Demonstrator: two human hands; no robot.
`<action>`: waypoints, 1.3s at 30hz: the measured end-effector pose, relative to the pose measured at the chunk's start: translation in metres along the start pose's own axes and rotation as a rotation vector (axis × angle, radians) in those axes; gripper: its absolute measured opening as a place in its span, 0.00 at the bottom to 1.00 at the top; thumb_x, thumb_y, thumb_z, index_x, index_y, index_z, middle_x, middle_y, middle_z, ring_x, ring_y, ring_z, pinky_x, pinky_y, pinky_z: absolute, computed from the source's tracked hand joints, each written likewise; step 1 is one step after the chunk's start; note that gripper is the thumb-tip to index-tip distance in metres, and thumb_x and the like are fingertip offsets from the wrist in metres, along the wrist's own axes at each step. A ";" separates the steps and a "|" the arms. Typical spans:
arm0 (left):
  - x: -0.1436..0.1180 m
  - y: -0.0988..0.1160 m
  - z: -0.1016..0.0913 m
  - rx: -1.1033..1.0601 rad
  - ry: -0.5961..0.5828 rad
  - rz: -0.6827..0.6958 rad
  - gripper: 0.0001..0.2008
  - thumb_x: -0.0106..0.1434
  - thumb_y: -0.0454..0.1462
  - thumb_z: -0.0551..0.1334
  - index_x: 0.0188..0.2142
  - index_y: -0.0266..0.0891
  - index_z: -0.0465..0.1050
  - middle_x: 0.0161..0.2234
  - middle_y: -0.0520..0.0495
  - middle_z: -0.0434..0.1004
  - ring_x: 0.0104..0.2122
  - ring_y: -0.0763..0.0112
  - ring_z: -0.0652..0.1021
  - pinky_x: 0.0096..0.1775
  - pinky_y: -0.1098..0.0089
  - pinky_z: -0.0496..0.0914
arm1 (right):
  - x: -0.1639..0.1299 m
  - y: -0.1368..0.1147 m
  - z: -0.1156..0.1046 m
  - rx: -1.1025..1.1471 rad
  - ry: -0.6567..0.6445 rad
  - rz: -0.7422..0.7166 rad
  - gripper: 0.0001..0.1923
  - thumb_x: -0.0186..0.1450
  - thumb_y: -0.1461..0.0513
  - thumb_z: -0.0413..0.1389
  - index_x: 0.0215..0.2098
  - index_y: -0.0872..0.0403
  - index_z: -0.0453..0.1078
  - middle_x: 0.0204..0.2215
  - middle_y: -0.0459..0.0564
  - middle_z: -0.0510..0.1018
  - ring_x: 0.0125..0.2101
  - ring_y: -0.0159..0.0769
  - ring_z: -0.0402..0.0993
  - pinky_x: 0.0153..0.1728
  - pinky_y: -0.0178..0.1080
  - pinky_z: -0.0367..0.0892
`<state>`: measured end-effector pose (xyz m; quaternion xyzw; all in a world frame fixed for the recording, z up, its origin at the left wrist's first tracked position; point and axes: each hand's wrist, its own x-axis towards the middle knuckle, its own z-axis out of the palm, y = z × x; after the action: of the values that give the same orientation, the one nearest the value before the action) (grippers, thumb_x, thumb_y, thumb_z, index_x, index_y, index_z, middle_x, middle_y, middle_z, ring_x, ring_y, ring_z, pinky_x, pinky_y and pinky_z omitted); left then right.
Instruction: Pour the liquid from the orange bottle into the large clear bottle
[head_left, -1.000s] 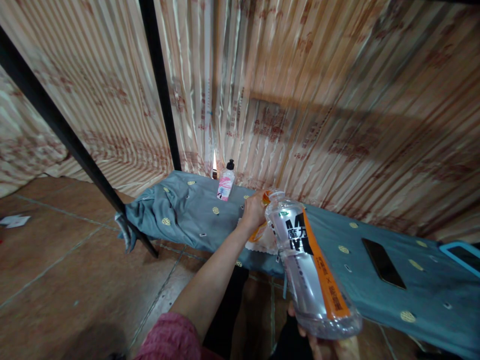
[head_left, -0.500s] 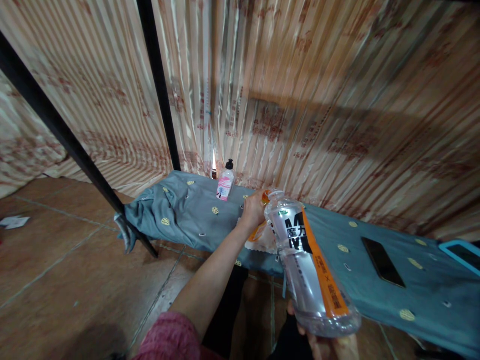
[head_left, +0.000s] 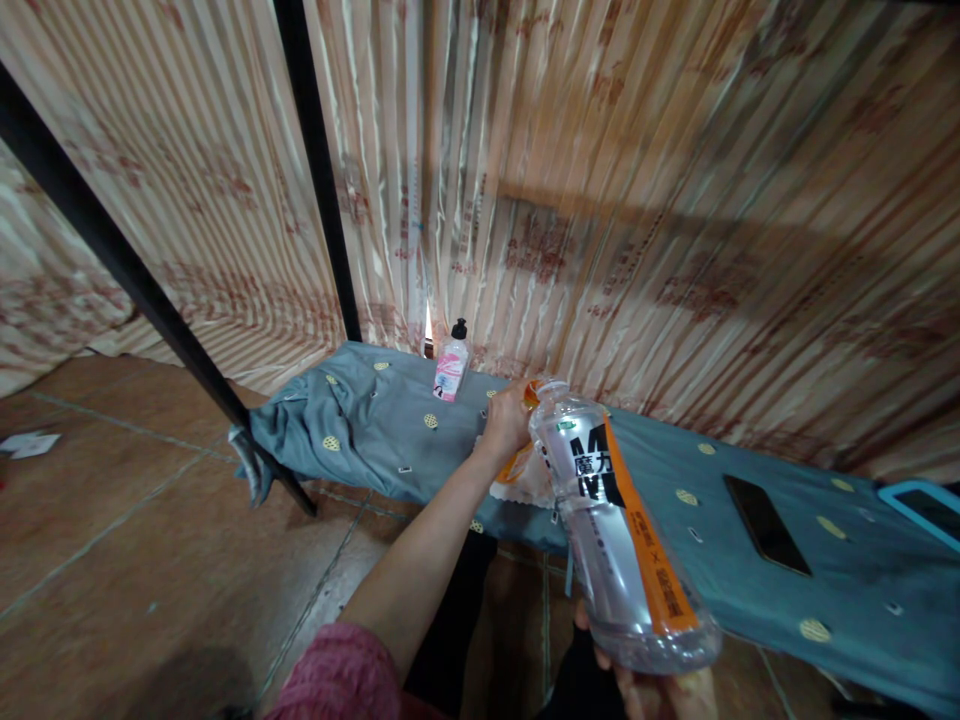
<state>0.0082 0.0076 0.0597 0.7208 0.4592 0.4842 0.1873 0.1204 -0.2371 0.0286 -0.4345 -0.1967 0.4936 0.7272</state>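
Gripping clear ribbed plastic bottle [head_left: 615, 530], orange-striped label, both hands.

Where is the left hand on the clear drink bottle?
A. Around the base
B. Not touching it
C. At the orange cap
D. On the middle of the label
C: the left hand grips the orange cap of the clear drink bottle, while the right hand supports its base.

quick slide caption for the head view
Right hand holds a clear bottle by its base while the left hand grips its orange cap over a blue-covered table.
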 end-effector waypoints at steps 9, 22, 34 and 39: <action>0.001 -0.002 0.002 0.002 0.005 0.006 0.11 0.60 0.41 0.58 0.35 0.36 0.75 0.33 0.45 0.78 0.33 0.68 0.76 0.37 0.70 0.69 | 0.004 -0.005 -0.006 -0.048 -0.085 0.055 0.21 0.49 0.53 0.67 0.38 0.48 0.70 0.28 0.50 0.82 0.17 0.29 0.68 0.15 0.28 0.56; 0.001 -0.002 0.002 -0.015 -0.005 -0.001 0.10 0.60 0.40 0.58 0.32 0.36 0.74 0.31 0.47 0.77 0.32 0.69 0.75 0.36 0.71 0.68 | 0.000 -0.008 0.007 -0.077 -0.031 0.041 0.28 0.47 0.52 0.68 0.44 0.48 0.69 0.28 0.48 0.81 0.18 0.31 0.70 0.16 0.30 0.60; 0.001 -0.001 0.001 0.011 -0.023 -0.015 0.09 0.60 0.40 0.58 0.35 0.37 0.74 0.35 0.46 0.78 0.36 0.67 0.77 0.39 0.70 0.70 | -0.001 -0.004 0.005 -0.080 -0.010 -0.013 0.32 0.48 0.50 0.67 0.49 0.48 0.66 0.19 0.45 0.79 0.26 0.39 0.76 0.19 0.31 0.65; 0.001 -0.001 0.001 0.000 -0.036 -0.021 0.10 0.60 0.40 0.58 0.36 0.37 0.74 0.36 0.46 0.78 0.36 0.67 0.77 0.39 0.70 0.70 | -0.001 -0.002 0.003 -0.062 0.013 -0.027 0.32 0.49 0.51 0.67 0.49 0.47 0.65 0.18 0.43 0.77 0.26 0.38 0.76 0.20 0.30 0.64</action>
<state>0.0085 0.0086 0.0591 0.7245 0.4634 0.4692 0.2006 0.1185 -0.2369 0.0318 -0.4572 -0.2130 0.4746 0.7214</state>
